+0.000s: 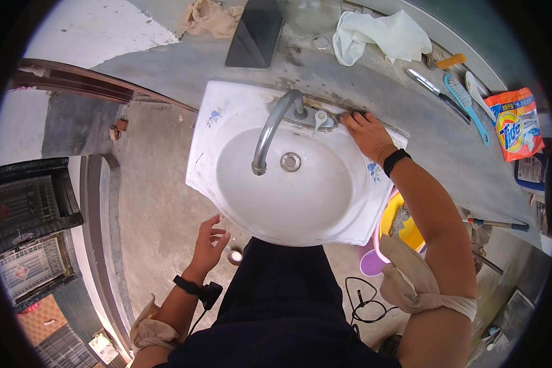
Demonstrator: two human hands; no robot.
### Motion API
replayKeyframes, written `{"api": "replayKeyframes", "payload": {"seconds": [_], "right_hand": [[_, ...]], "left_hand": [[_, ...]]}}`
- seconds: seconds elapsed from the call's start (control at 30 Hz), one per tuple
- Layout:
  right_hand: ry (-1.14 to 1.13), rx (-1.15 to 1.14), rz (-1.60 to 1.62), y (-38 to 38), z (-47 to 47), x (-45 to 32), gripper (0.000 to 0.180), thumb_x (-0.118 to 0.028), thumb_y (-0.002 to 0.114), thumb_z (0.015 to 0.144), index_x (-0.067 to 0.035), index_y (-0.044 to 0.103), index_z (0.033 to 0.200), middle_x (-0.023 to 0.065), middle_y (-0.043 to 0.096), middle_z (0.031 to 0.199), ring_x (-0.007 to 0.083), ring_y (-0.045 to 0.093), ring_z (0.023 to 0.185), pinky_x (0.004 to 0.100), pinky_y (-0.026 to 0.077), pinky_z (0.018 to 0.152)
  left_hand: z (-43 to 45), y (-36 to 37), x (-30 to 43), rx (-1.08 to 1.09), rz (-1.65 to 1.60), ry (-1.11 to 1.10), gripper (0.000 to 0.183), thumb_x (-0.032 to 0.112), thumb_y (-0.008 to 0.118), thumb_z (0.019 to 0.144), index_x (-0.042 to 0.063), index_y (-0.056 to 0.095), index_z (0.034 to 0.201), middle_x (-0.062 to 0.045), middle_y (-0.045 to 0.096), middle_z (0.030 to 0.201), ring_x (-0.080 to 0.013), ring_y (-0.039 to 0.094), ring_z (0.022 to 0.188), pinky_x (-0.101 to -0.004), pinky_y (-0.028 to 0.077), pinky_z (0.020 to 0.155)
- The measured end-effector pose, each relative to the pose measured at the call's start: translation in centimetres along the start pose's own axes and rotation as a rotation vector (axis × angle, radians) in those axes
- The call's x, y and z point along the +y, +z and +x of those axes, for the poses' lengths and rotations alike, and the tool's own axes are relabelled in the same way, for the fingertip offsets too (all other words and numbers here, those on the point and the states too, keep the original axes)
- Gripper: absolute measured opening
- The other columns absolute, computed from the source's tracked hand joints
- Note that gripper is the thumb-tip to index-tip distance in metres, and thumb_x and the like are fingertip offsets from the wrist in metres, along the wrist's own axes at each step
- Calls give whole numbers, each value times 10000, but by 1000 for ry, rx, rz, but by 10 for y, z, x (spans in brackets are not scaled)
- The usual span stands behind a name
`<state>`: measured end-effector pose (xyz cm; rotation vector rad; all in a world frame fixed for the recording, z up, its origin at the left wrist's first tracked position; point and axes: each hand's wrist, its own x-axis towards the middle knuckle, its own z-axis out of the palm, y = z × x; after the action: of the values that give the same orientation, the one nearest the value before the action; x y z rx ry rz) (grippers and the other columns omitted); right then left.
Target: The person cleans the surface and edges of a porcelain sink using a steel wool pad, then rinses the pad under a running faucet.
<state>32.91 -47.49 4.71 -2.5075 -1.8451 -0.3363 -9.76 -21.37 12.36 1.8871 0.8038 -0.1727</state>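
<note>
A white ceramic washbasin [285, 202] with blue flower prints stands in front of me. Its curved metal faucet [272, 126] arches over the bowl, left of the round drain [290, 162]. My right hand [368, 133] rests on the basin's back right rim, fingertips at the dark gap by the wall, just right of the faucet's small white handle [320, 120]; whether the fingers pinch anything there is hidden. Beside the basin's lower left edge my left hand [210, 244] hangs in the air, fingers loosely apart, holding nothing.
On the grey ledge lie a smartphone [255, 34], a whitish plastic bag [384, 37], a blue brush [464, 99], a knife-like tool [437, 94] and a Tide detergent packet [517, 124]. Yellow and pink tubs [411, 230] stand below right. A black cable [365, 303] lies on the floor.
</note>
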Motion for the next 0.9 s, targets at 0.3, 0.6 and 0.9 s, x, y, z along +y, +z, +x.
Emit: {"api": "replayKeyframes", "payload": {"seconds": [0.3,0.6,0.9], "right_hand": [[163,-138,245,-4,-13,-39,433,-42,510,798,-1,524,1229,73,484,1189,235,468,1099,330,436,933],[321,-163,233,2,-6,-65,442,-22,529,779,15,524,1219,73,490,1137,240,482,1064,338,441,927],[382,-36,125,14,-3,-81,246,-44,519,807,13,562,1042,116,536,1077,301,509,993,369,445,879]], "left_hand": [[-7,3,9,8,-22,27,564,90,644,873,47,381,1369,-138,434,1278,-208,584,1024,-312,509,797],[-6,5,3,18,-30,22,568,79,651,863,44,384,1364,-135,439,1275,-203,585,1015,-303,508,789],[2,10,11,-12,-18,43,574,89,661,860,45,386,1362,-139,440,1280,-200,585,1013,-304,507,790]]}}
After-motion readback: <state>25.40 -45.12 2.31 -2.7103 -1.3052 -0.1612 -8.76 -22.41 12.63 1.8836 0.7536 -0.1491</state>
